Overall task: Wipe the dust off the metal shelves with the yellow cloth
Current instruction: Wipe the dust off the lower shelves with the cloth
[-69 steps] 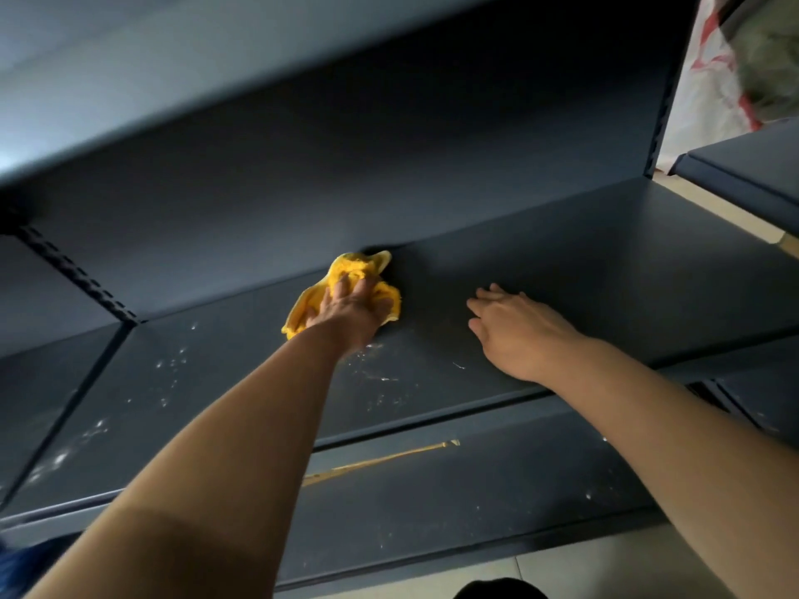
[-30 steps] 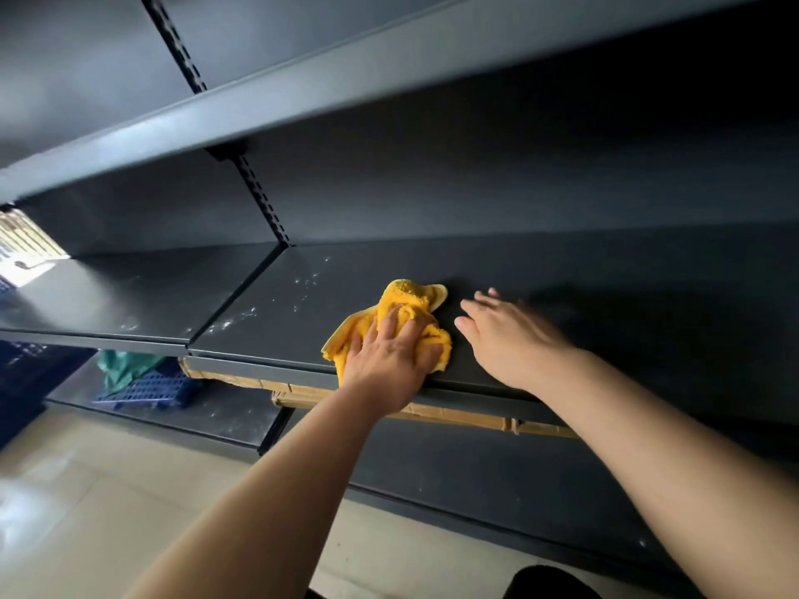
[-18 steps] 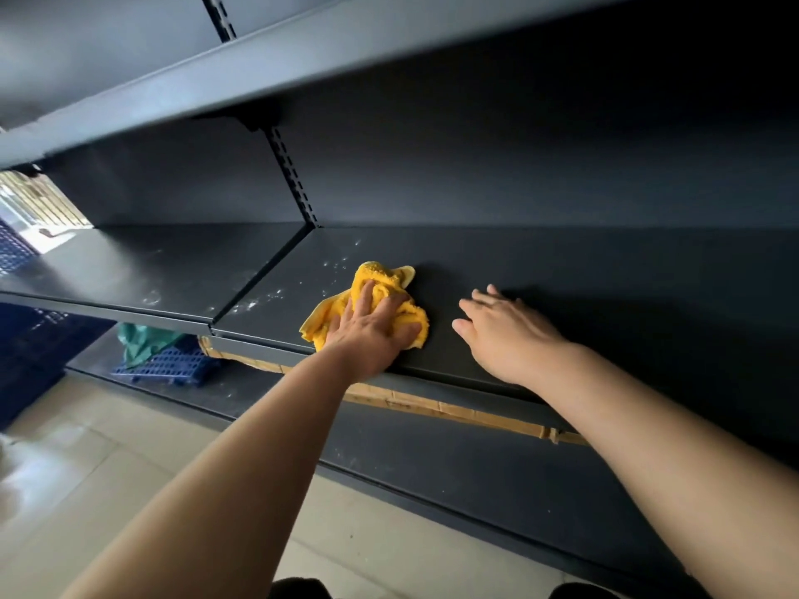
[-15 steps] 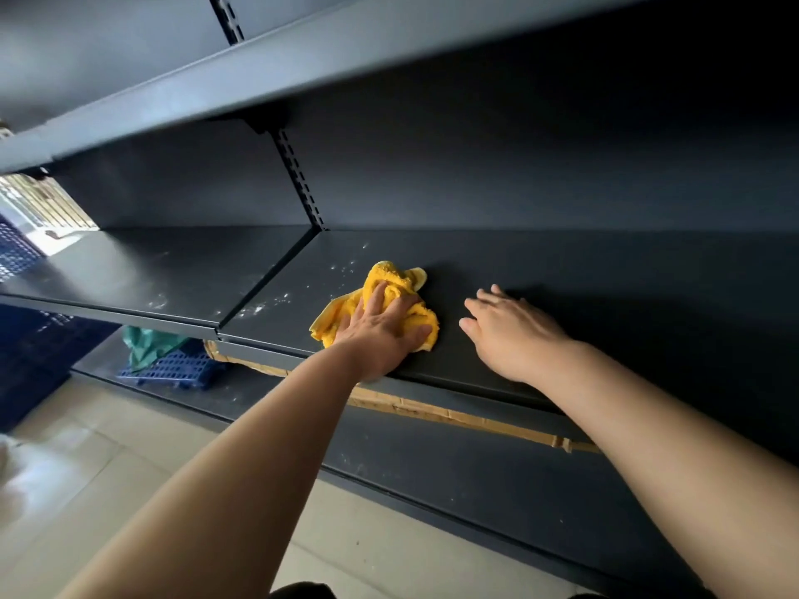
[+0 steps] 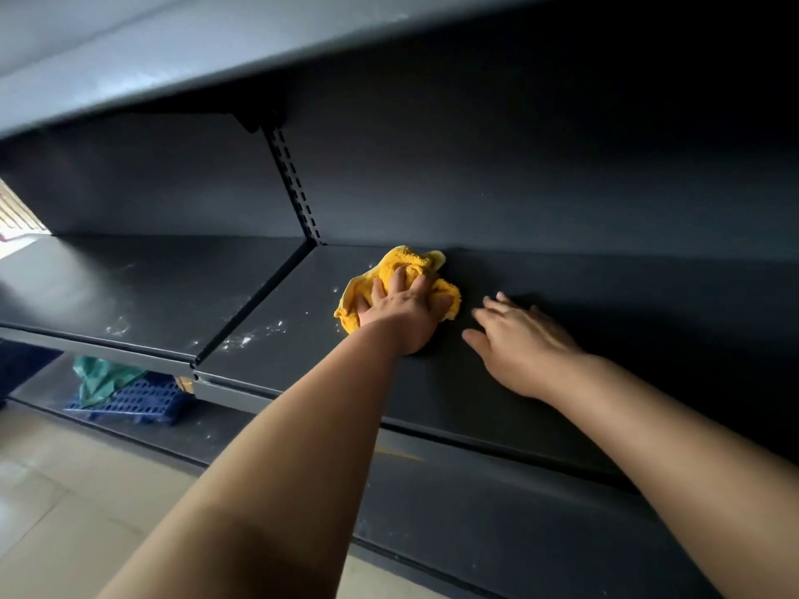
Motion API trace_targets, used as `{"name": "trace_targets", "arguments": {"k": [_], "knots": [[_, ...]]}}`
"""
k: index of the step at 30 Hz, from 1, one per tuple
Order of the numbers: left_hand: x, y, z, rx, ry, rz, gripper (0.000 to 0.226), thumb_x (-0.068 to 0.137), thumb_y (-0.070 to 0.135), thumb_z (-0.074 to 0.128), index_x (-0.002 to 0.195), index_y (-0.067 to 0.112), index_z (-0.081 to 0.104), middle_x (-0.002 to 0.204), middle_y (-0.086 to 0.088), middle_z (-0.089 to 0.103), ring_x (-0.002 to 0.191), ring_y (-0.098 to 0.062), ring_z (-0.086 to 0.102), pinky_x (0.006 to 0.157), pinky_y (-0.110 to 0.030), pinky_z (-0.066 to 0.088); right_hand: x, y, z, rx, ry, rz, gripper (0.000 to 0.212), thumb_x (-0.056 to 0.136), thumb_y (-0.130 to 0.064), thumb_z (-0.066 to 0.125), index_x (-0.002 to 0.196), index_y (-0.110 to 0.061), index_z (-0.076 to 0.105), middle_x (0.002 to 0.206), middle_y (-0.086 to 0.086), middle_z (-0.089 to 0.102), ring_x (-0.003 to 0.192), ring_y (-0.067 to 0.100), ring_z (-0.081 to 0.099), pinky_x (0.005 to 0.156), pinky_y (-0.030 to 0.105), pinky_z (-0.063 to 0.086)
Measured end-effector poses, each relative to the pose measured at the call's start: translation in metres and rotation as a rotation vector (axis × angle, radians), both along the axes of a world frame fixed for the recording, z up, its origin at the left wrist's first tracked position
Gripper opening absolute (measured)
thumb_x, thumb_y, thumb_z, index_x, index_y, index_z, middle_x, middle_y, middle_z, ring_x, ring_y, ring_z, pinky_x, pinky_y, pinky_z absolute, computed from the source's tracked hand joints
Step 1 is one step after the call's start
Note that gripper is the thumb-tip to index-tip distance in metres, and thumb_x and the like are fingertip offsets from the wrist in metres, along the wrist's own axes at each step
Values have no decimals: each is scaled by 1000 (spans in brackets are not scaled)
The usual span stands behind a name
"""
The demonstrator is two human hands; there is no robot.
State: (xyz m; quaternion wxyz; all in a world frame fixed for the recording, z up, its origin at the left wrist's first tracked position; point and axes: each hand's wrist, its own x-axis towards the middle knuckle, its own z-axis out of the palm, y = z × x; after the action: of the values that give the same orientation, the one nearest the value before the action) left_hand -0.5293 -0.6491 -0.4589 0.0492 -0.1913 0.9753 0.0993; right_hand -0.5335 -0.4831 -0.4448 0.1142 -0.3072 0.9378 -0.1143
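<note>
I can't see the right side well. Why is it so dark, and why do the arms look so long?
Head view: daylight enters at the far left, leaving the dark grey metal shelf shadowed rightwards; the crumpled yellow cloth under the left hand is bright; the wide-angle lens stretches both forearms.

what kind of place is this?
Likely a shop or stockroom: tiered metal shelves hung on a slotted upright, tiled floor, blue crate below.
</note>
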Motion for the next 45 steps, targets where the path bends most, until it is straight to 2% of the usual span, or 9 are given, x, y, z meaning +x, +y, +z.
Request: {"name": "trace_targets", "arguments": {"k": [8,16,23,28,31,36,40,45], "knots": [[-23,-54,-4,25,29,69,58,98,58,27,150,38,13,161,1,0,147,-40,-5,112,-66,12,0,-49,4,-61,-8,94,49,104,-37,26,149,-19,31,160,0,18,149,18,5,119,44,11],[6,-98,-5,7,34,180,57,96,60,25,148,39,15,162,0,-1,146,-42,-5,112,-65,7,6,-81,-4,8,-15,113,48,102,-47,22,148,-37,27,161,-7,11,149,23,3,115,60,6],[67,-123,-1,-17,17,312,55,97,59,21,149,40,14,162,-1,0,146,-40,-1,113,-64,4,5,-77,-5,13,-31,137,49,102,-47,18,149,-37,24,161,-7,8,150,21,3,116,59,5],[106,-118,-1,-38,-8,390,56,98,58,19,151,38,13,162,-3,-2,147,-38,-2,115,-62,2,7,-61,-2,-32,-35,171,47,104,-37,20,146,-25,38,160,-1,18,148,19,13,118,51,13],[116,-104,2,-41,-16,382,55,100,54,20,152,37,13,162,-4,-2,148,-37,1,116,-60,5,18,-46,-2,-20,-15,191,43,105,-31,23,139,-18,45,158,2,26,147,20,18,118,48,16],[120,-64,5,-24,-28,300,55,101,51,21,152,35,12,162,-4,-3,148,-34,-2,118,-55,2,27,-23,2,24,1,172,43,104,-32,24,140,-18,43,159,2,23,148,25,15,117,48,18],[114,-30,6,-9,-63,213,54,100,54,22,151,40,12,162,-1,-5,148,-32,-4,118,-56,1,31,-7,9,49,4,139,41,104,-32,27,134,-15,48,152,8,34,145,30,23,114,47,27],[122,8,6,-34,-36,108,50,100,53,23,148,43,18,159,1,6,147,-33,4,117,-56,9,39,-7,10,-13,8,183,35,103,-23,29,127,-11,51,149,9,37,144,24,25,113,45,29]]}}
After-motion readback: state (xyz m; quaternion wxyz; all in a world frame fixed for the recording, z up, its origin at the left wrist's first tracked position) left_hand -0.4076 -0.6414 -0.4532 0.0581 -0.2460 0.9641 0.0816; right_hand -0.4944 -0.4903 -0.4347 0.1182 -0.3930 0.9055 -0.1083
